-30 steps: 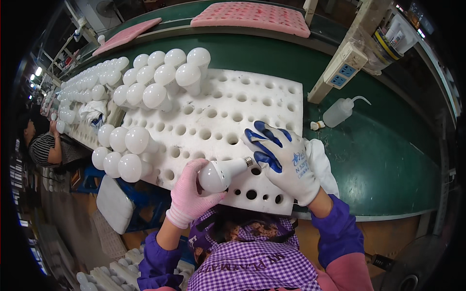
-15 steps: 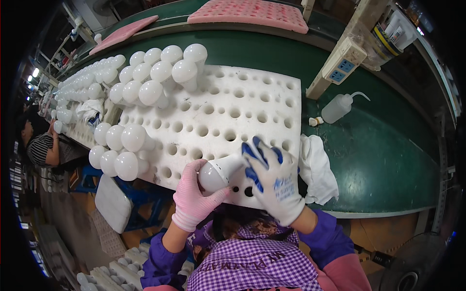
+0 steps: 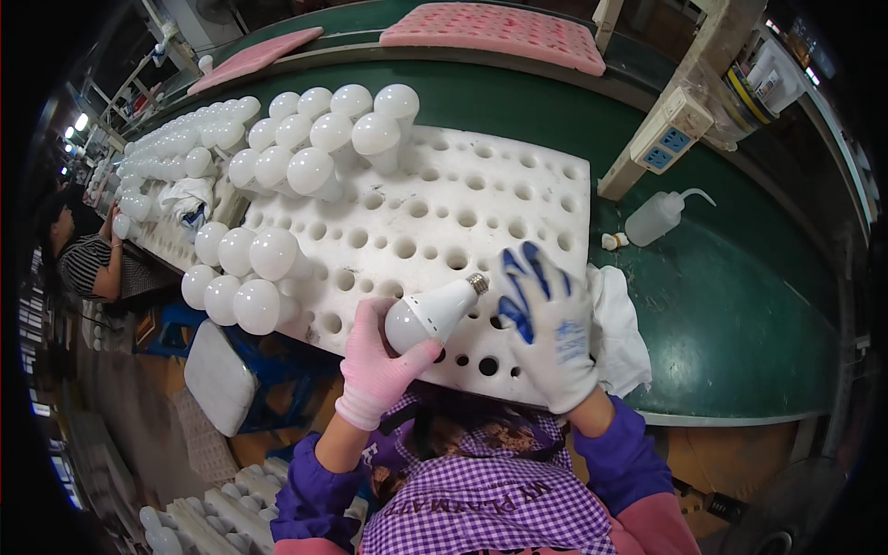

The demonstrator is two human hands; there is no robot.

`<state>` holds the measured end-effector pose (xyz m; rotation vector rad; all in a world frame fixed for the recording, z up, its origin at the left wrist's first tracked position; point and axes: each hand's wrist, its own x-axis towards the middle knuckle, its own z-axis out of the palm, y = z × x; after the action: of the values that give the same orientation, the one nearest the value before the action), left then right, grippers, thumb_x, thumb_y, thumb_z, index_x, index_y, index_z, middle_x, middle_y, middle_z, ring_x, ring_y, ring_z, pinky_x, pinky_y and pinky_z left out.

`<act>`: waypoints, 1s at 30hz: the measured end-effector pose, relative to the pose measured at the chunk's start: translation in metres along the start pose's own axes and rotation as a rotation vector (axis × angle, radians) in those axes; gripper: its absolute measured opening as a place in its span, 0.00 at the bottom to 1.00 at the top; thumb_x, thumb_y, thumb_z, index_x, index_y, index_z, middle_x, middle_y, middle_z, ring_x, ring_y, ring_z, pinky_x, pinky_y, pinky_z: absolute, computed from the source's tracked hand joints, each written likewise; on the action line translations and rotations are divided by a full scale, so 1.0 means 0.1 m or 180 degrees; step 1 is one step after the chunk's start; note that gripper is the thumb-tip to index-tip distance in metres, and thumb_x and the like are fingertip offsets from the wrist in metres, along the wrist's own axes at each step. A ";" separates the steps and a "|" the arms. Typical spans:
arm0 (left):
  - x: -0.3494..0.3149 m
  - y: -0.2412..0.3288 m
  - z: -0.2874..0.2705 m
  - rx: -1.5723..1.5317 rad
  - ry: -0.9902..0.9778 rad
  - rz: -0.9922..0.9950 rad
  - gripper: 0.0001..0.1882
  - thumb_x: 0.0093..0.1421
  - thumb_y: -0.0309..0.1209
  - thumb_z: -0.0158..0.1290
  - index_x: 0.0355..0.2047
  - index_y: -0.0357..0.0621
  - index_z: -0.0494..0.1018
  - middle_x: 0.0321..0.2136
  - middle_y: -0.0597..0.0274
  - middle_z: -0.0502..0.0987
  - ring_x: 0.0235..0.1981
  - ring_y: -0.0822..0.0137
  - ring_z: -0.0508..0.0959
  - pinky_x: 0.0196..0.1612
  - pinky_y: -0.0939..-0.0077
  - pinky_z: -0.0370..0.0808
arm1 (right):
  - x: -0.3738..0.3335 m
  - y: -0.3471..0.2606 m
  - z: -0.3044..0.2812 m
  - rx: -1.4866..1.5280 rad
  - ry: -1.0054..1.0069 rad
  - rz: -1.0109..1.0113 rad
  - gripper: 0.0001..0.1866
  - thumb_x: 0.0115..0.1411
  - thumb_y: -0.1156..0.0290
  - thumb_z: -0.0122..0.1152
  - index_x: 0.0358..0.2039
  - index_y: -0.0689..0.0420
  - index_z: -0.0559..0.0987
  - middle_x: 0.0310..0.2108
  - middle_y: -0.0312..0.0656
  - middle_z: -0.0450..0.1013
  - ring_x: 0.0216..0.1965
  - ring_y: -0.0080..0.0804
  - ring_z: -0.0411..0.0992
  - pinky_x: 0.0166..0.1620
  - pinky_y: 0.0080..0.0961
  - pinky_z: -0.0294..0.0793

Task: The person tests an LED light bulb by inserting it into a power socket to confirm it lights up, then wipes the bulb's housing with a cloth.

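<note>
A white light bulb (image 3: 435,314) lies tilted in my left hand (image 3: 381,363), which wears a pink glove and wraps round the rounded dome. Its metal screw base points up and to the right. My right hand (image 3: 551,335), in a white glove with blue-coated fingertips, is spread apart beside that base and holds nothing. Both hands are over the near edge of a white foam board (image 3: 435,199) full of holes. Several bulbs stand dome-up in the board, in a far-left group (image 3: 331,132) and a near-left group (image 3: 248,268).
A white cloth (image 3: 618,328) lies right of the board. Beyond it are a squeeze bottle (image 3: 653,218) and a post with a power socket (image 3: 668,148). Pink foam boards (image 3: 490,37) lie at the back. At far left, a co-worker (image 3: 88,254) sits by more bulbs.
My right hand has come off the bulb's screw end and moved right, so the metal base now shows. My left hand keeps its hold. The view has shifted slightly.
</note>
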<state>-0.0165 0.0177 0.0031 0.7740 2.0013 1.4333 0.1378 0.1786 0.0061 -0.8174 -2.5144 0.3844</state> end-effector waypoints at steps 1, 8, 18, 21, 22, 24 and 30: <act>0.02 0.02 -0.01 -0.0706 -0.0069 -0.0244 0.37 0.46 0.39 0.67 0.51 0.34 0.63 0.38 0.50 0.76 0.36 0.65 0.78 0.38 0.74 0.78 | 0.05 0.08 -0.08 -0.0152 0.0241 -0.0198 0.27 0.56 0.64 0.60 0.57 0.51 0.74 0.60 0.42 0.66 0.53 0.45 0.65 0.56 0.41 0.61; -0.08 -0.03 -0.06 -0.2220 -0.0386 -0.0464 0.36 0.52 0.46 0.62 0.50 0.31 0.62 0.38 0.52 0.76 0.35 0.65 0.79 0.32 0.75 0.80 | 0.06 -0.11 -0.32 0.0211 0.0498 -0.0354 0.27 0.56 0.67 0.62 0.58 0.51 0.74 0.61 0.43 0.66 0.56 0.43 0.64 0.58 0.42 0.61; -0.08 0.01 0.09 -0.2329 -0.0184 -0.0493 0.37 0.52 0.49 0.61 0.51 0.32 0.62 0.36 0.53 0.76 0.29 0.68 0.78 0.27 0.77 0.77 | -0.06 -0.36 -0.22 -0.0383 0.0485 -0.1170 0.23 0.55 0.63 0.60 0.53 0.44 0.78 0.61 0.42 0.65 0.55 0.47 0.62 0.58 0.45 0.58; -0.10 -0.04 0.06 -0.2382 -0.0443 -0.0485 0.37 0.52 0.53 0.60 0.49 0.33 0.65 0.32 0.55 0.76 0.25 0.70 0.77 0.25 0.78 0.76 | 0.15 -0.36 -0.27 -0.0477 0.0399 -0.0914 0.20 0.55 0.64 0.59 0.51 0.42 0.80 0.59 0.42 0.67 0.53 0.49 0.64 0.58 0.45 0.59; -0.09 -0.03 0.07 -0.2501 -0.0455 -0.0607 0.37 0.53 0.54 0.59 0.49 0.33 0.67 0.31 0.56 0.76 0.23 0.70 0.76 0.24 0.78 0.76 | 0.20 -0.36 -0.29 -0.0540 0.0367 -0.0774 0.19 0.55 0.64 0.59 0.49 0.41 0.81 0.58 0.41 0.68 0.53 0.49 0.65 0.57 0.45 0.59; -0.08 -0.05 0.08 -0.2618 -0.0452 -0.0716 0.37 0.53 0.56 0.59 0.49 0.33 0.68 0.29 0.57 0.76 0.22 0.70 0.76 0.24 0.78 0.75 | 0.14 -0.41 -0.26 -0.0610 0.0313 -0.1066 0.23 0.49 0.64 0.65 0.49 0.44 0.80 0.59 0.44 0.66 0.55 0.49 0.61 0.58 0.46 0.58; -0.11 -0.07 0.08 -0.3433 -0.0633 -0.1160 0.35 0.58 0.54 0.55 0.52 0.33 0.68 0.32 0.52 0.76 0.22 0.67 0.76 0.21 0.79 0.75 | 0.60 -0.07 -0.03 -0.0366 0.0578 -0.0552 0.23 0.56 0.59 0.61 0.53 0.46 0.76 0.61 0.46 0.65 0.55 0.48 0.63 0.57 0.45 0.59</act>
<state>-0.0039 0.0127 -0.0046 0.0526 0.8931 1.7874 0.0927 0.2100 0.0317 -0.6385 -2.4297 0.1034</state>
